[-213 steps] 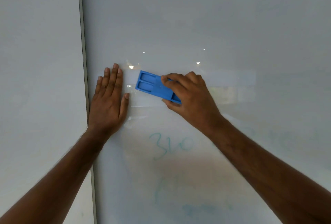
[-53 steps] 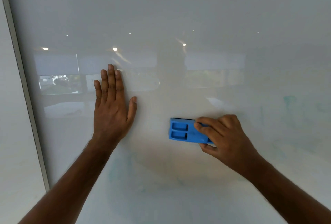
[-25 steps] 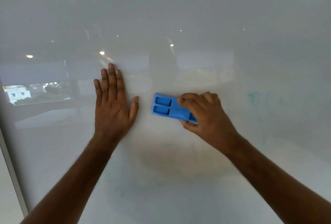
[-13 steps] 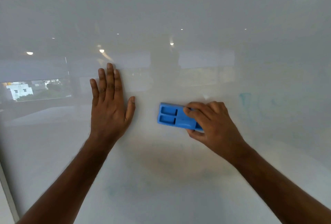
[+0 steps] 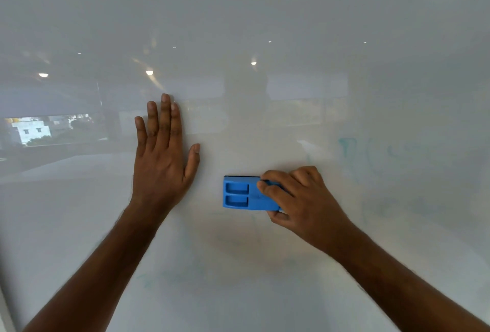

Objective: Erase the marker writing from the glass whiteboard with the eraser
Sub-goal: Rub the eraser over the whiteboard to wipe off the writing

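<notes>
Eraser (image 5: 242, 197) shifted lower; right hand (image 5: 299, 199) fingers (image 5: 270, 186) across it.

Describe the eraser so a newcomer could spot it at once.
Start at the glass whiteboard filling the view. A left hand lies flat on it; to its right, a right hand pinches the eraser against the glass. It is the only solid bright blue thing, rectangular, with two recessed slots.

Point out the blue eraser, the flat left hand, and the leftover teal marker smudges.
eraser (image 5: 242, 195), head view, on its recessed blue back.
left hand (image 5: 161, 164), head view, back of hand.
marker smudges (image 5: 347, 146), head view, faint teal stroke.
</notes>
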The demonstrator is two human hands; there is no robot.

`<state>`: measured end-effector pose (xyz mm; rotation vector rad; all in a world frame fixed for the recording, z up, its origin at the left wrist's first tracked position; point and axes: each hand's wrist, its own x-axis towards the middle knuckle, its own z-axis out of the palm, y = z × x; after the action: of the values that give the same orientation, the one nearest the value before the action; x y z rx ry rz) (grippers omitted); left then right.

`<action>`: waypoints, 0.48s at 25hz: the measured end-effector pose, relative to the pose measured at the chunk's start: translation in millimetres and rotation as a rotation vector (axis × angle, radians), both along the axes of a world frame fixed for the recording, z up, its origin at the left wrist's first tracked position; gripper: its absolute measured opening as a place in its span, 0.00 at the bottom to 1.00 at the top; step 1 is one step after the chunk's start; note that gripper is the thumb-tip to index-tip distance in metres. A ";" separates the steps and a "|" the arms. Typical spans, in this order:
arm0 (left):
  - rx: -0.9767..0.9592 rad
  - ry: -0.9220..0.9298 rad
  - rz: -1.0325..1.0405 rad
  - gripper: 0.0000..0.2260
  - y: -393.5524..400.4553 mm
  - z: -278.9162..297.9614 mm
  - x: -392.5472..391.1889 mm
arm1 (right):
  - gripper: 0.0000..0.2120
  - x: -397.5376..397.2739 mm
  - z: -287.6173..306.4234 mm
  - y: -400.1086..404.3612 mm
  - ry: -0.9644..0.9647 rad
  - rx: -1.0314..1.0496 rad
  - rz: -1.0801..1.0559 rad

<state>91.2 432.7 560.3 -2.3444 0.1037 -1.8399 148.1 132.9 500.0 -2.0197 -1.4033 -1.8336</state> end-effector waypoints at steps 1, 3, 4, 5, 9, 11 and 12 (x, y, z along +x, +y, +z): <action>-0.001 0.010 0.000 0.35 -3.3 -0.3 0.7 | 0.24 1.8 5.4 -6.5 -0.006 0.008 -0.016; 0.013 0.016 0.005 0.35 -7.7 2.0 2.2 | 0.24 4.8 23.8 -13.6 -0.010 0.052 -0.030; 0.025 0.014 0.004 0.35 -10.4 4.6 3.9 | 0.23 5.9 34.6 -14.6 -0.008 0.081 -0.031; 0.034 0.011 0.004 0.35 -11.9 7.1 5.0 | 0.23 5.6 44.1 -12.1 -0.001 0.106 -0.028; 0.036 -0.001 0.014 0.35 -18.2 11.3 9.0 | 0.23 3.4 41.6 1.5 -0.002 0.080 -0.006; 0.036 -0.006 0.013 0.35 -19.8 10.8 10.0 | 0.22 3.4 21.4 -3.6 -0.015 0.008 0.003; 0.036 -0.009 0.012 0.35 -19.7 10.7 10.1 | 0.22 4.4 11.6 -9.1 -0.014 -0.017 0.006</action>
<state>101.4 413.0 571.0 -2.3079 0.1202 -1.8269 152.5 123.8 511.5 -2.0122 -1.4311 -1.8435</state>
